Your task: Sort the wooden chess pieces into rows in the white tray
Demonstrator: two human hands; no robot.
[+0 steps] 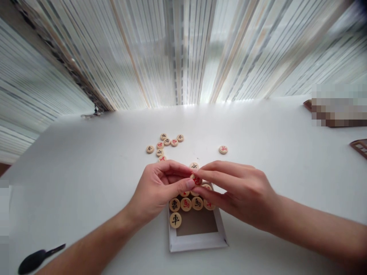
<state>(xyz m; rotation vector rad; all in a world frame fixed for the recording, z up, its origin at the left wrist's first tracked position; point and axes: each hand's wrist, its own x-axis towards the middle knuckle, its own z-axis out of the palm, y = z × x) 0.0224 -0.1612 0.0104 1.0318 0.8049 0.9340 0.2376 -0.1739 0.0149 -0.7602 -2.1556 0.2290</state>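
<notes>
Between the fingertips of my left hand (162, 183) and my right hand (243, 187) is a round wooden Chinese chess piece with a red character (196, 180). Both hands pinch it, above the far part of a shallow white box (197, 242). Rows of chess pieces lie in the box, among them a black-marked piece (197, 203) and a red-marked piece (186, 204). One black-marked piece (175, 220) sits alone at the left of the nearer row. My hands partly cover the box's far rows. Just beyond my fingertips lies another black-marked piece (194, 166).
Several loose chess pieces (167, 141) lie in a cluster on the white table (100, 152), beyond my left hand. A single red-marked piece (223, 149) is farther right. A black object with a thin handle (33, 261) lies at lower left. Striped curtains (183, 49) hang behind the table.
</notes>
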